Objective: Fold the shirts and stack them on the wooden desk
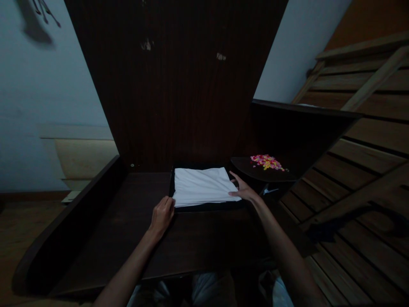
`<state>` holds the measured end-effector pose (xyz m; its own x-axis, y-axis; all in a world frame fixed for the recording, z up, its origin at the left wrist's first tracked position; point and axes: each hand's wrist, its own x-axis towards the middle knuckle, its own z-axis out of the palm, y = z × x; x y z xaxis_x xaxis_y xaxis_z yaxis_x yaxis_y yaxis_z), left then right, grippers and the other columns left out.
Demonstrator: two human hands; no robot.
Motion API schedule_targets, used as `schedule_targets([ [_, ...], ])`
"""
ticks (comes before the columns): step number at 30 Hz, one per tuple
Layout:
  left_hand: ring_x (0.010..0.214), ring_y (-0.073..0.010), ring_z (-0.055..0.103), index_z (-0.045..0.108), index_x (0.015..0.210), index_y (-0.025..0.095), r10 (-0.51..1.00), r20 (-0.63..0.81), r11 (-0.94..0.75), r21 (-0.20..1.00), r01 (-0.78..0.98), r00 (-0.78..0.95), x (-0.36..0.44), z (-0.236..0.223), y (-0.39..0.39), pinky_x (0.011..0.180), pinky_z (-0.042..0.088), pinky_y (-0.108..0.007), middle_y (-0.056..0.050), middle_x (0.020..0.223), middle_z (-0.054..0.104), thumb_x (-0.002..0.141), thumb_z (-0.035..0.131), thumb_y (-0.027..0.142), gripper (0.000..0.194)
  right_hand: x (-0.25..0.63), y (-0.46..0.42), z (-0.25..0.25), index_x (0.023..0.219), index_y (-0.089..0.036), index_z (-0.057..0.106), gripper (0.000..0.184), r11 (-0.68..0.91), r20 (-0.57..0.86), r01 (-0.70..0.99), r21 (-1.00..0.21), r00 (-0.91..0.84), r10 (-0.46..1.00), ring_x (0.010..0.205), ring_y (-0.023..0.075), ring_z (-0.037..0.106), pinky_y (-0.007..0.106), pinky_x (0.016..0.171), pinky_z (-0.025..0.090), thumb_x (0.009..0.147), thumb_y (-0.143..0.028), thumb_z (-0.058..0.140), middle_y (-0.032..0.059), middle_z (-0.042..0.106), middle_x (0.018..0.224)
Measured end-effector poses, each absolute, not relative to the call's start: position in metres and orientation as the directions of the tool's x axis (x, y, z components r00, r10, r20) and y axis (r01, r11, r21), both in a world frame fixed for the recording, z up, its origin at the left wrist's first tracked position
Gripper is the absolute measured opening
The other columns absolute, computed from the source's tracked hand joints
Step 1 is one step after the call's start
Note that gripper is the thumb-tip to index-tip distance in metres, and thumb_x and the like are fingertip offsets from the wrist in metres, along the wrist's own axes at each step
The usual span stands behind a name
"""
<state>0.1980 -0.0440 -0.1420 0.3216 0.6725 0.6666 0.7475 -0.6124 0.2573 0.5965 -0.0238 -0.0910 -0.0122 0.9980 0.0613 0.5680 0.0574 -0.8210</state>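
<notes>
A folded white cloth [204,187] with soft creases lies flat in a shallow black tray [207,209] on the dark wooden desk. My left hand [162,214] is closed at the cloth's front left corner, its fingertips pinching the edge there. At the right edge of the cloth, my right hand [243,189] has thumb and fingers apart. Its thumb rests on the cloth while the fingers reach beyond the right side; their tips are partly hard to make out in the dim light.
Small pink, red and yellow pieces [266,162] are heaped on a rounded side shelf [246,168] to the right. A tall dark panel [185,94] rises behind the desk [134,230]. Wooden slats [367,162] stand at right, and a raised side board [70,226] borders the left.
</notes>
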Motion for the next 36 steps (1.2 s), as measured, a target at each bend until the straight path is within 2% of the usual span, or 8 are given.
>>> schedule_targets([
  [5,0.075,-0.018,0.056,0.058,0.088,0.018,0.57,0.723,-0.688,0.161,0.708,0.39,0.203,-0.138,-0.046,0.067,0.046,-0.027,-0.005,0.082,0.057,0.094,0.041,0.014,0.018,0.584,-0.026,-0.09,0.146,-0.022,0.041,0.087,0.043,0.183,0.693,-0.719,0.129,0.975,0.081,0.0177,0.061,0.035,0.078,0.051,0.066,-0.027,0.075,0.0109,0.059,0.123],
  [8,0.082,-0.0187,0.056,0.061,0.098,0.018,0.47,0.72,-0.777,0.063,0.626,0.511,0.202,-0.134,-0.045,0.073,0.047,-0.029,-0.007,0.091,0.061,0.092,0.044,0.009,0.02,0.576,-0.021,-0.081,0.139,-0.02,0.049,0.075,-0.021,0.183,0.796,-0.604,0.165,0.969,0.089,0.0222,0.062,0.035,0.081,0.049,0.069,-0.029,0.075,0.0105,0.063,0.116],
  [11,0.081,-0.0189,0.055,0.062,0.101,0.017,0.409,0.704,-0.815,-0.005,0.579,0.581,0.197,-0.133,-0.044,0.074,0.046,-0.031,-0.008,0.094,0.063,0.091,0.045,0.006,0.023,0.567,-0.014,-0.07,0.127,-0.018,0.059,0.053,-0.09,0.227,0.914,-0.396,0.192,0.955,0.1,0.0268,0.06,0.036,0.087,0.046,0.076,-0.03,0.069,0.0119,0.065,0.11],
  [15,0.081,-0.0185,0.054,0.06,0.096,0.016,0.379,0.704,-0.815,-0.053,0.577,0.6,0.193,-0.133,-0.044,0.075,0.044,-0.031,-0.008,0.094,0.064,0.092,0.047,0.006,0.017,0.544,0.004,-0.057,0.115,-0.016,0.066,0.031,0.038,0.344,0.975,-0.221,0.041,0.938,0.108,0.0263,0.054,0.036,0.094,0.041,0.087,-0.027,0.058,0.0131,0.063,0.115],
  [20,0.073,-0.0166,0.051,0.059,0.09,0.017,0.352,0.737,-0.797,-0.088,0.598,0.577,0.194,-0.134,-0.045,0.071,0.043,-0.029,-0.005,0.084,0.061,0.095,0.045,0.009,0.017,0.494,0.042,-0.059,0.117,-0.018,0.066,0.028,0.357,0.386,0.886,-0.297,-0.23,0.893,0.109,0.0235,0.051,0.037,0.097,0.038,0.093,-0.027,0.054,0.0104,0.064,0.117],
  [24,0.077,-0.0173,0.054,0.06,0.103,0.015,0.306,0.744,-0.803,-0.134,0.581,0.594,0.193,-0.136,-0.042,0.073,0.044,-0.03,-0.006,0.087,0.063,0.095,0.043,0.008,0.02,0.447,0.071,-0.069,0.12,-0.02,0.064,0.031,0.513,0.391,0.75,-0.419,-0.361,0.847,0.11,0.0211,0.053,0.036,0.096,0.039,0.095,-0.035,0.054,0.0083,0.064,0.116],
  [29,0.082,-0.0186,0.056,0.06,0.109,0.014,0.296,0.746,-0.8,-0.148,0.581,0.597,0.19,-0.135,-0.042,0.075,0.045,-0.031,-0.008,0.091,0.065,0.094,0.041,0.005,0.026,0.401,0.097,-0.074,0.105,-0.019,0.069,0.021,0.508,0.305,0.751,-0.421,-0.41,0.859,0.101,0.0195,0.058,0.031,0.09,0.04,0.09,-0.032,0.062,0.0069,0.067,0.105],
  [36,0.083,-0.0196,0.056,0.06,0.099,0.014,0.387,0.756,-0.777,-0.041,0.628,0.528,0.194,-0.134,-0.047,0.076,0.048,-0.032,-0.01,0.094,0.064,0.093,0.038,0.005,0.024,0.383,0.117,-0.074,0.098,-0.02,0.067,0.014,0.388,0.294,0.821,-0.419,-0.281,0.914,0.1,0.024,0.063,0.033,0.087,0.04,0.093,-0.027,0.056,0.0078,0.072,0.101],
])
